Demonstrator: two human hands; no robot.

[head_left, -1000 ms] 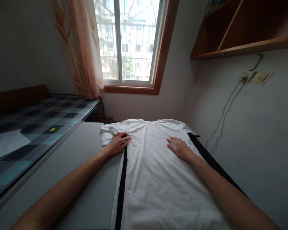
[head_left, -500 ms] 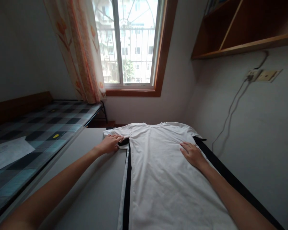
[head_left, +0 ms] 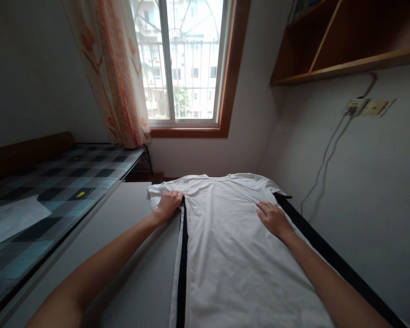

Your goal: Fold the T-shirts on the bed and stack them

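A white T-shirt (head_left: 222, 246) lies spread out, neckline at the far end, with some creases across its front. Dark strips show along both of its sides. My left hand (head_left: 171, 203) is at the shirt's left sleeve, by the underarm; its fingers are bent and closed on the cloth there, the fingertips partly hidden. On the right side of the chest, my right hand (head_left: 272, 217) rests flat with fingers stretched out.
A pale grey board-like surface (head_left: 133, 255) extends left of the shirt. Beyond it is a bed with a checked cover (head_left: 99, 173) and a paper sheet (head_left: 13, 218). A curtained window (head_left: 194, 68) is ahead; a wooden shelf (head_left: 328, 68) and a plugged-in cable (head_left: 323, 168) are on the right.
My left hand has moved right along the sleeve to the underarm, and its fingers have bent. The dark gap there is now mostly covered. My right hand stays in place.
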